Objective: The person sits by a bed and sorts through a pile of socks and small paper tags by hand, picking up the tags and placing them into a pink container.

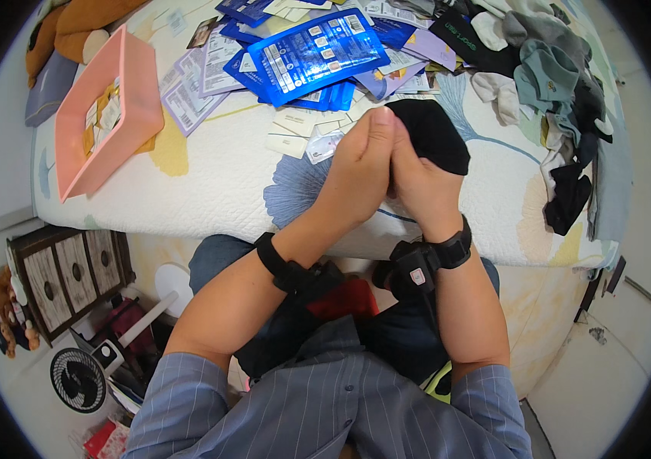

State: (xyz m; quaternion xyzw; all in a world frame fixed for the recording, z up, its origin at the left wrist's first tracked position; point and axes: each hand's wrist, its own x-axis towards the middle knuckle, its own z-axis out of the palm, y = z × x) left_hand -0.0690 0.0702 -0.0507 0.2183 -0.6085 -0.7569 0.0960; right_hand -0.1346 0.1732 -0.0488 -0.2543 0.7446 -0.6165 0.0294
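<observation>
A black sock, bunched up, is held between my two hands above the front part of the bed. My left hand presses against my right hand, thumbs side by side at the top. Most of the fingers are hidden beneath, and the sock's dark fabric spreads out to the right. Just beyond the hands lie small white sachets and a heap of sheet-mask packets, with a large shiny blue packet on top.
A pink plastic bin with small packets inside stands tilted at the left. Loose socks in grey, white, green and black are piled along the right side of the bed. A small fan and a wooden drawer unit are at lower left.
</observation>
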